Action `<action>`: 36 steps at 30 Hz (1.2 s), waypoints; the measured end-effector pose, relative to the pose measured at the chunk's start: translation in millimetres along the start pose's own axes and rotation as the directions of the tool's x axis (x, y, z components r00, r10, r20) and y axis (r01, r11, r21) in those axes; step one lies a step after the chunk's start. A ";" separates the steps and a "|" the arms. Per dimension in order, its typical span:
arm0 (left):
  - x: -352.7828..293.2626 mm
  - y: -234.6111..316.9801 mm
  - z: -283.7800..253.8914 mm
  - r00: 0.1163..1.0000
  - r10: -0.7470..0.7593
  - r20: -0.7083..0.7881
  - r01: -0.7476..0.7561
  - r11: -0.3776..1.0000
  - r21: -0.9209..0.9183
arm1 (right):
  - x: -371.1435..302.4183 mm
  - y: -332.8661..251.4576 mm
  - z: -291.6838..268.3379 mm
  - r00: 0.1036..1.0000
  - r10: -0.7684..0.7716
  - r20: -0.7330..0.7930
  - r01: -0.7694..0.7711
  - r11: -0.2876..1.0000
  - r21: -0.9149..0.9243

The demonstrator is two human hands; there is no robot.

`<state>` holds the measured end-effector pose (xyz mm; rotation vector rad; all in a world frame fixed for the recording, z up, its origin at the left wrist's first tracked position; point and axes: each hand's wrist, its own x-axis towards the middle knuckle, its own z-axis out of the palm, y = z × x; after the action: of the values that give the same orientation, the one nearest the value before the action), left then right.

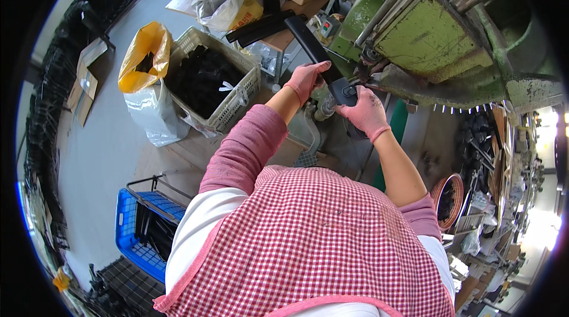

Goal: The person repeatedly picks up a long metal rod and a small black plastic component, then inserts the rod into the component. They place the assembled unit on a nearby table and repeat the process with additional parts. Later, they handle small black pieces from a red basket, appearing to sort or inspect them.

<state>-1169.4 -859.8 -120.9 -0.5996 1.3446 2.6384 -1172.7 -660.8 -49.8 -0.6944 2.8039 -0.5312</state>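
Observation:
Both my hands, in pink gloves, hold one long black bar-shaped part (308, 40) with a wider black end piece (342, 91). My left hand (306, 81) is closed around the middle of the bar. At the wide end, my right hand (366, 110) grips with thumb and fingers. The bar slants from upper left to lower right, close to the front of a worn green machine (427, 38). Exactly how the end piece meets the machine is hidden by the hands.
Left of me stand a cream plastic crate (237, 102) of black parts and a yellow-and-white sack (148, 91). A blue crate (125, 222) sits lower left. A foot pedal (306, 158) lies below my hands. Black bars (261, 27) rest on a small table ahead.

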 end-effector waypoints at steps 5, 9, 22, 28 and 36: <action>8.9 5.6 0.4 0.998 -0.032 -0.046 0.031 0.999 -0.018 | -5.7 2.6 -3.2 0.996 0.031 -0.078 -0.029 0.999 0.023; 2.9 3.4 1.5 0.994 0.103 -0.033 -0.100 0.991 0.089 | -6.9 -3.2 -0.6 0.992 -0.019 -0.123 0.020 1.000 0.014; 13.3 9.5 -20.7 0.999 0.035 0.025 -0.038 0.990 0.137 | -12.0 1.0 -2.0 0.999 0.032 -0.036 -0.029 0.997 0.070; 62.4 43.3 -38.1 0.965 0.090 0.246 -0.087 0.996 -0.020 | -7.3 0.3 -33.5 1.000 -0.023 -0.014 0.027 0.923 0.383; 15.7 22.1 -78.2 0.983 0.110 -0.145 -0.119 0.991 -0.057 | -100.8 143.2 20.3 0.851 0.450 0.271 -0.436 0.318 0.842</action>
<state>-1167.1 -936.6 -151.7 -0.7536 1.3732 2.7885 -1138.3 -500.0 -113.2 0.3334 2.0263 -1.6634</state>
